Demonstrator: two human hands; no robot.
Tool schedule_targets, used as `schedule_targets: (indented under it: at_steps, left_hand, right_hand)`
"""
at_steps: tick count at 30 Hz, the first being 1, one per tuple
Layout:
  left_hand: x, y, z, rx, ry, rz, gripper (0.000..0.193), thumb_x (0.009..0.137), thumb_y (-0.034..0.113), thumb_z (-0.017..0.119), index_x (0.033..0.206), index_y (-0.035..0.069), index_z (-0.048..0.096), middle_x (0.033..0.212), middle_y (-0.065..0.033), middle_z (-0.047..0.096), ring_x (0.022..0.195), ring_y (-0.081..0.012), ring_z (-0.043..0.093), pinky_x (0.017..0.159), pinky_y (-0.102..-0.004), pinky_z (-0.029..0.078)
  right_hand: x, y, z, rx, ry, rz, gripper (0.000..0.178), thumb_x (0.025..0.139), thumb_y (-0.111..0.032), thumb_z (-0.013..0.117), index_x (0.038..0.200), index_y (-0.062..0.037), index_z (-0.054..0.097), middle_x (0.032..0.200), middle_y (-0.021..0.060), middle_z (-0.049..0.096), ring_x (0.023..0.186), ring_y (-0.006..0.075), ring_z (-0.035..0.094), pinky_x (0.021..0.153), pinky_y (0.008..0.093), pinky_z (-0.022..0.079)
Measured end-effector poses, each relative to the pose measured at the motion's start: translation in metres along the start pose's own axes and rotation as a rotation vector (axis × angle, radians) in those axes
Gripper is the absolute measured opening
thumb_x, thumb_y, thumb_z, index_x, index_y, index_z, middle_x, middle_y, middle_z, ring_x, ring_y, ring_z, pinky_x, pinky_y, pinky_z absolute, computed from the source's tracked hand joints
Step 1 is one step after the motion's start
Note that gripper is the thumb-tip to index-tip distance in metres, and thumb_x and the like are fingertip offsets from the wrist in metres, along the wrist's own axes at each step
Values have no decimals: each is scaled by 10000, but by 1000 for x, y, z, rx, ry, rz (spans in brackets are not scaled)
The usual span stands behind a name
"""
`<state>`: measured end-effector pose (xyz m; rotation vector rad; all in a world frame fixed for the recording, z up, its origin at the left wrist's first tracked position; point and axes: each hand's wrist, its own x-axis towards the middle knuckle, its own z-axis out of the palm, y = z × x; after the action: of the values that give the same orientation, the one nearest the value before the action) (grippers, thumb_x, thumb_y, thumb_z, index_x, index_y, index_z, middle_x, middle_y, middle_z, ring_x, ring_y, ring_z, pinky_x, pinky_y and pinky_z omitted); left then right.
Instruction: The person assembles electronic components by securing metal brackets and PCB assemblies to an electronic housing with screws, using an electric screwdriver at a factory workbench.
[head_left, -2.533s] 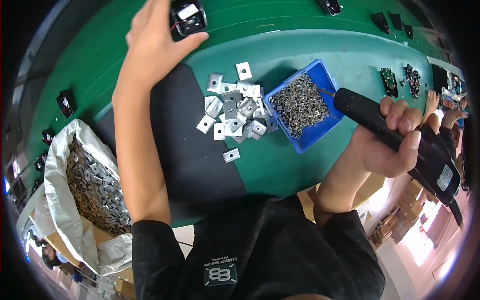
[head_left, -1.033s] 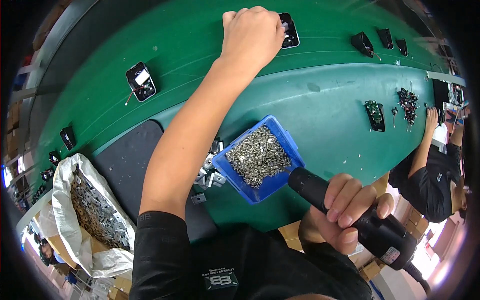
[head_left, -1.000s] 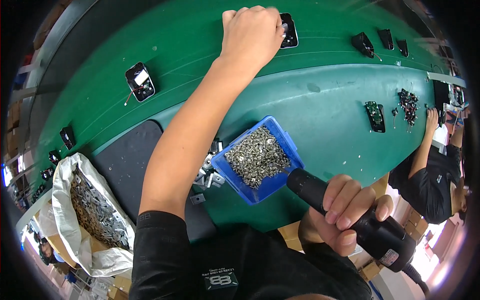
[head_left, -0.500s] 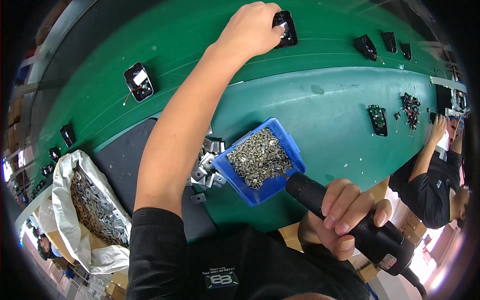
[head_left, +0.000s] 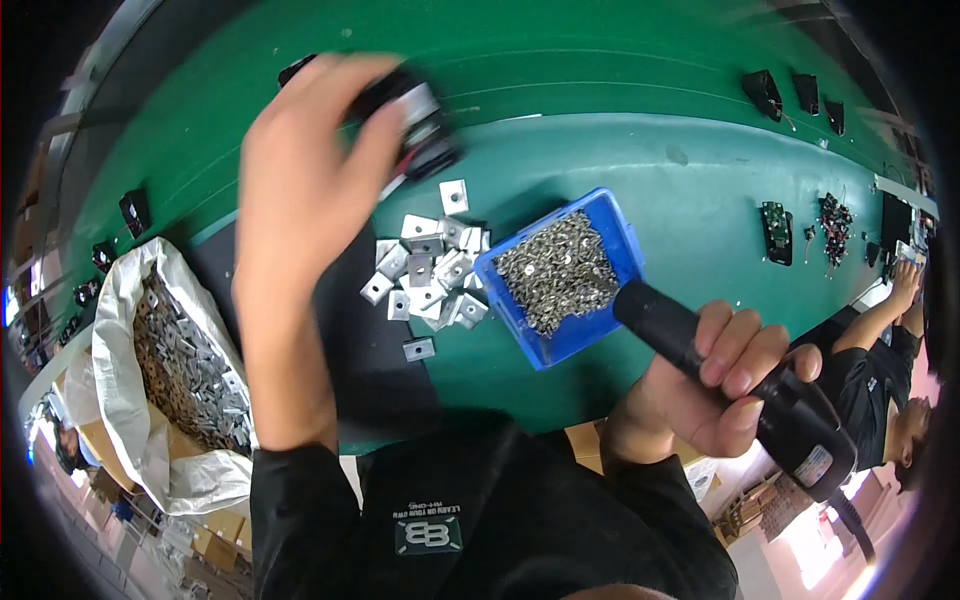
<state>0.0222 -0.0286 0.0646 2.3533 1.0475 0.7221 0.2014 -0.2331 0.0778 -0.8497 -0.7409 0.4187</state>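
Note:
My left hand [head_left: 310, 160], blurred by motion, grips a black plastic housing [head_left: 430, 125] with a white label and a red wire inside, over the near part of the green belt. Its fingertips are partly hidden. My right hand [head_left: 735, 375] is wrapped round a black electric screwdriver [head_left: 665, 322], its nose pointing at the blue bin [head_left: 622, 235]. Small metal screws [head_left: 555, 270] fill that bin. Left of it lies a loose pile of silvery metal plates with holes [head_left: 425, 265], partly on a dark mat [head_left: 375, 370].
A white sack [head_left: 115, 375] of metal parts stands at the left. Several black housings [head_left: 763, 95] sit on the belt at far right and far left. A circuit board [head_left: 775, 230] and a wired-parts heap [head_left: 833, 225] lie right. A co-worker's arm [head_left: 880, 315] reaches in there.
My left hand has come back from the far belt toward the left and nearer, carrying a housing. The screwdriver has stayed in my right hand beside the bin. The view has shifted.

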Motion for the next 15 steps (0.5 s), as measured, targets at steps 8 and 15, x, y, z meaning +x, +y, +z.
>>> schedule_targets:
  at_steps: [8,15]
  left_hand:
    - [-132,-20,-71,102,-227,-460,293,792,29,591,1081,-16,618,1029,-185,609,951,-323,602,861,-345,455]
    - [-123,-11,-75,98,24,-290,369,762,63,605,1124,-8,603,1101,-178,609,1024,-327,591,911,-369,441]
  right_hand:
    - [10,20,1,-67,-82,-87,495,820,-132,578,1288,-113,420,749,17,481,593,135,443,612,315,401]
    - [2,20,8,-85,-43,-76,485,816,-113,567,1278,-93,422,763,38,512,616,157,485,643,337,435]
